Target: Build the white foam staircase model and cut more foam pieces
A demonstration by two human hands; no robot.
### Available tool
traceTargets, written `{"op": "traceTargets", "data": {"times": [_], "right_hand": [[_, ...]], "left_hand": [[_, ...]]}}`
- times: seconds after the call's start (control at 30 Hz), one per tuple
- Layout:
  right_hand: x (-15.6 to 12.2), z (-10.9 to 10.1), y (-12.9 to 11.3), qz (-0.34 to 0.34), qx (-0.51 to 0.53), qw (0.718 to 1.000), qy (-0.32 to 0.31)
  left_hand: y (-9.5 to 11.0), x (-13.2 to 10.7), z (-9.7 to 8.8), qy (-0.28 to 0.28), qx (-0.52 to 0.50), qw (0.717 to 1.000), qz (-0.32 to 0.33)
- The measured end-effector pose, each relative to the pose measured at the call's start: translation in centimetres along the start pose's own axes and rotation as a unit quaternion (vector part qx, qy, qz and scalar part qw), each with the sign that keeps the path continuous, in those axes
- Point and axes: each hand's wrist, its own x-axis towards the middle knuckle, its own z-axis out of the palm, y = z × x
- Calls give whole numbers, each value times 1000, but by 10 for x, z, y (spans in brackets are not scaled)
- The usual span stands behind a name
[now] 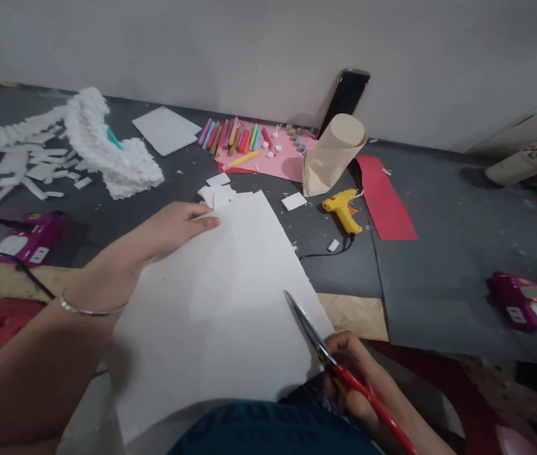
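Observation:
A large white sheet (221, 303) slants from the table edge down toward my body. My left hand (180, 227) pinches its far left edge between thumb and fingers. At the sheet's right side, my right hand (353, 376) is wrapped round red-handled scissors (310, 332). The metal blades look closed and lie over the sheet, pointing away to the upper left. Small white cut pieces (218, 189) rest just beyond the sheet's far edge, close to my left fingertips.
A yellow glue gun (344, 208), paper bag (332, 158), phone (346, 95) and red strip (386, 199) occupy the right. Coloured pens (230, 136) lie on pink paper (282, 155). Leftward are a white textured form (107, 145), white scraps (35, 164) and a purple power box (31, 237).

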Motion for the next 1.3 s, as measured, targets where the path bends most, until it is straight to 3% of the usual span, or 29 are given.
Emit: {"op": "traceTargets", "data": {"times": [0.1, 0.27, 0.4, 0.6, 0.83, 1.0, 1.3], "right_hand": [[1, -2, -8, 18, 39, 999, -13], [-4, -2, -19, 95, 87, 991, -30], [-7, 3, -5, 91, 121, 988, -20], [-11, 4, 25, 92, 167, 982, 5], [-4, 4, 29, 66, 147, 987, -29], [11, 13, 30, 45, 136, 990, 18], [13, 11, 4, 14, -18, 1000, -3]], "left_hand": [[-3, 9, -4, -53, -43, 998, -14], [-3, 25, -8, -56, -54, 997, 18], [-6, 30, -3, -86, -98, 991, -12], [-10, 32, 3, -46, -81, 996, -8], [-7, 40, 0, -75, -113, 991, -9], [-11, 45, 1, -86, -103, 991, -14], [15, 30, -6, -51, -61, 997, 12]]}}
